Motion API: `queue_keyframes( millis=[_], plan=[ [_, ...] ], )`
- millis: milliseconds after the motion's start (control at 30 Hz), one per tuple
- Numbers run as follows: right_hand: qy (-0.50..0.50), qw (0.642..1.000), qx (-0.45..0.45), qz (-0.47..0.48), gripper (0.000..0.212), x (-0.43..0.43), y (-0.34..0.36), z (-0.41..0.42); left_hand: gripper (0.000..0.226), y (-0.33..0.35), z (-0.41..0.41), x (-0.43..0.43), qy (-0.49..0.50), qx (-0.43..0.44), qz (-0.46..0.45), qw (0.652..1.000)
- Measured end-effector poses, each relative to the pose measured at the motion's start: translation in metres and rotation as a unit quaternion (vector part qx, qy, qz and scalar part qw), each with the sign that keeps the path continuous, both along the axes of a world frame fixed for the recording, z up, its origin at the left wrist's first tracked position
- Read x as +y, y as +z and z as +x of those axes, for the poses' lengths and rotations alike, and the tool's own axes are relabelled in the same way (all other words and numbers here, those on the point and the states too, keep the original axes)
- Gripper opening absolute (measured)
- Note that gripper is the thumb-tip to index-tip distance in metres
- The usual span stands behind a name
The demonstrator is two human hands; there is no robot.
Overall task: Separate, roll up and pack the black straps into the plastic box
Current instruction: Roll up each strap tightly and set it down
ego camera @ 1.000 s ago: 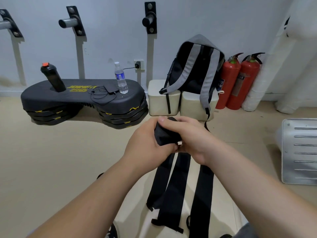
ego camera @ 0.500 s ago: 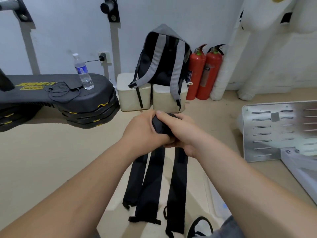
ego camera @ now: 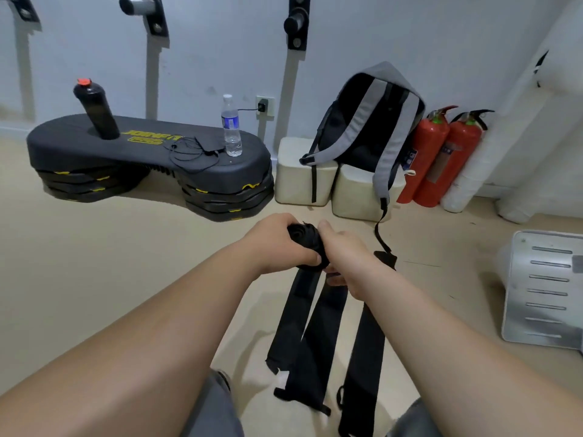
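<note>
Since half a second before, my view had swung back leftward, so the black step platform [ego camera: 151, 149] lay whole at ten o'clock and the metal panel [ego camera: 545, 288] sat cut by the edge at three o'clock. The roll [ego camera: 304, 244] had also turned to show me its coiled end between my hands. It was a tight, matte black spiral of webbing, held in the air at the centre. My left hand [ego camera: 277, 241] was wrapped round it from nine o'clock. My right hand [ego camera: 344, 263] clamped it from three o'clock, thumb up beside the coil and fingers curled underneath. Below the roll the black straps [ego camera: 315, 335] hung as three flat lengths toward six o'clock, fanning slightly apart. The left one ended in a ragged cut, the middle in a short crossbar and the right in a small loop, all low between my grey trouser knees [ego camera: 214, 405]. Bare beige floor [ego camera: 94, 263] spread wide from seven to nine o'clock. At twelve to one o'clock the white blocks [ego camera: 299, 175] and the backpack [ego camera: 369, 121] stood against the wall. One backpack tail trailed to the floor just beside my right wrist. Two red fire extinguishers [ego camera: 438, 152] stood at two o'clock.
</note>
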State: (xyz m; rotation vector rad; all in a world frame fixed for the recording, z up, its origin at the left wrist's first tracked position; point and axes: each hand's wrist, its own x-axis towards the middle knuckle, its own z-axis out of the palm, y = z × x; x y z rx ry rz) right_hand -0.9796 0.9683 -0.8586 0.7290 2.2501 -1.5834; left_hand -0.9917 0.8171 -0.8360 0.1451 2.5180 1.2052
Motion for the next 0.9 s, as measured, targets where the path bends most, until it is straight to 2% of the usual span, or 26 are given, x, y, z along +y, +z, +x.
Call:
queue_keyframes(
  millis=[133, 200, 267, 367, 433, 533, 600, 700, 833, 900],
  plan=[
    [0.014, 0.999, -0.022, 0.021, 0.053, -0.034, -0.026, -0.018, 0.042, -0.030, -0.020, -0.038, 0.009, -0.042, -0.043, 0.998],
    [0.097, 0.991, -0.055, 0.075, 0.050, -0.045, -0.046, -0.026, 0.047, -0.051, -0.031, -0.060, 0.011, -0.070, -0.104, 0.992],
    [0.224, 0.959, -0.084, 0.152, 0.052, -0.054, -0.063, -0.039, 0.055, -0.073, -0.044, -0.079, 0.014, -0.099, -0.160, 0.982],
    [0.378, 0.889, -0.139, 0.217, 0.055, -0.070, -0.088, -0.063, 0.060, -0.106, -0.061, -0.102, 0.014, -0.134, -0.187, 0.973],
    [0.445, 0.848, -0.168, 0.233, 0.051, -0.079, -0.108, -0.077, 0.057, -0.132, -0.070, -0.113, 0.003, -0.140, -0.216, 0.966],
    [0.482, 0.818, -0.180, 0.258, 0.047, -0.086, -0.148, -0.094, 0.053, -0.180, -0.074, -0.126, -0.007, -0.145, -0.263, 0.954],
    [0.491, 0.813, -0.164, 0.267, 0.046, -0.088, -0.176, -0.100, 0.056, -0.218, -0.074, -0.129, -0.003, -0.151, -0.275, 0.949],
    [0.473, 0.838, -0.136, 0.237, 0.045, -0.085, -0.219, -0.099, 0.059, -0.267, -0.072, -0.129, -0.012, -0.145, -0.297, 0.944],
    [0.453, 0.851, -0.153, 0.218, 0.044, -0.073, -0.260, -0.098, 0.057, -0.312, -0.073, -0.132, -0.025, -0.125, -0.362, 0.923],
    [0.421, 0.872, -0.164, 0.189, 0.041, -0.070, -0.270, -0.100, 0.054, -0.326, -0.072, -0.135, -0.019, -0.127, -0.392, 0.911]
  ],
)
